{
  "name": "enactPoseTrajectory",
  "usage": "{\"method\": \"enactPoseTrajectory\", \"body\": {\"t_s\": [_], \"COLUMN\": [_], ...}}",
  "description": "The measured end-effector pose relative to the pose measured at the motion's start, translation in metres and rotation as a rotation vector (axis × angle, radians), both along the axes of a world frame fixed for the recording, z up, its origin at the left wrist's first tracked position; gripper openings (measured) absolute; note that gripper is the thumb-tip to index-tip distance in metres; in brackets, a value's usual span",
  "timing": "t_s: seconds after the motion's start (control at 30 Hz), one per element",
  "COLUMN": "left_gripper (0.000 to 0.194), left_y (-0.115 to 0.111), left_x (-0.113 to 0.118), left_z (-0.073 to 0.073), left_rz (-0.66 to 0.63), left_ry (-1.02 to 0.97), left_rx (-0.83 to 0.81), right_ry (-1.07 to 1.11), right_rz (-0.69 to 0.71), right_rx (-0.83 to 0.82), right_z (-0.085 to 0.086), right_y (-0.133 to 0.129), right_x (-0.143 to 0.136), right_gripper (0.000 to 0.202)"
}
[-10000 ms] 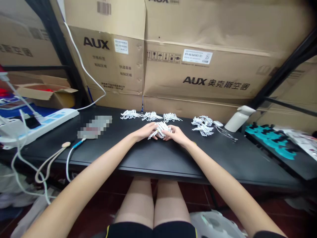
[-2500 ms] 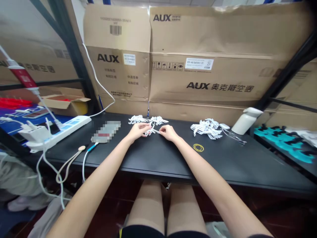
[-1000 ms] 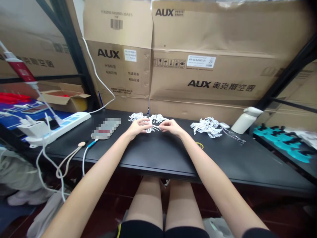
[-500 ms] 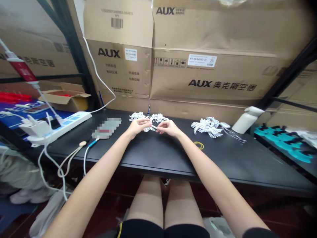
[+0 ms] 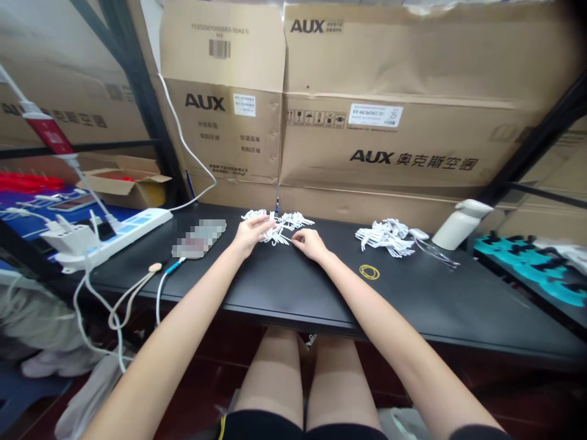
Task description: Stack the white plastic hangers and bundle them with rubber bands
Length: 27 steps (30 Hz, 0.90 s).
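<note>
My left hand is above the black tabletop, its fingers closed around a short white cord piece whose end shows above the fingertips. Just to its right, my right hand has thumb and forefinger pinched together; whatever is between them is too small to make out. Between the hands lies a small pile of thin white cord pieces. Behind it are two more bunches, one at the right and one at the left, partly hidden by my left hand.
Farther right lie a larger heap of white cords, yellow rubber bands, glasses and a white bottle. On the left are a blurred-out phone-shaped object with a cable and a power strip. Cardboard walls the back.
My hands have moved apart; the white piece held between them is now upright in my left hand. My right hand has drawn slightly right, and the view has shifted a little.
</note>
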<state>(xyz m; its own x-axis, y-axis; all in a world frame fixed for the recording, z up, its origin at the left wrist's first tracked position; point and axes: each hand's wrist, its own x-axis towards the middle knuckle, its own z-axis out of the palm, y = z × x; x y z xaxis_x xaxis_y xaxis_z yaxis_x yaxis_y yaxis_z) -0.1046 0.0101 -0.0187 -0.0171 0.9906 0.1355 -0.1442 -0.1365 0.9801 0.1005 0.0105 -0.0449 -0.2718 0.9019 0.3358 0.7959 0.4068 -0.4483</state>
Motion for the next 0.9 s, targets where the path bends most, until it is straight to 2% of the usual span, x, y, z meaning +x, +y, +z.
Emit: {"method": "enactPoseTrajectory", "body": {"t_s": [0.2, 0.43, 0.67, 0.9], "left_gripper": [0.055, 0.055, 0.052, 0.051], "left_y": [0.000, -0.007, -0.012, -0.011], "left_x": [-0.002, 0.002, 0.003, 0.004], "left_z": [0.000, 0.003, 0.006, 0.005], "left_rz": [-0.054, -0.144, -0.133, -0.185], "left_ry": [-0.035, 0.098, 0.210, 0.203], "left_rx": [-0.016, -0.034, -0.006, 0.055], "right_ry": [-0.086, -0.048, 0.282, 0.315], "right_rz": [-0.032, -0.009, 0.184, 0.268], "right_rx": [-0.053, -0.076, -0.040, 0.017], "right_z": [0.014, 0.029, 0.034, 0.031], "right_y": [0.000, -0.002, -0.003, -0.011], "right_x": [0.028, 0.055, 0.042, 0.022], "right_gripper": [0.013, 0.012, 0.008, 0.010]}}
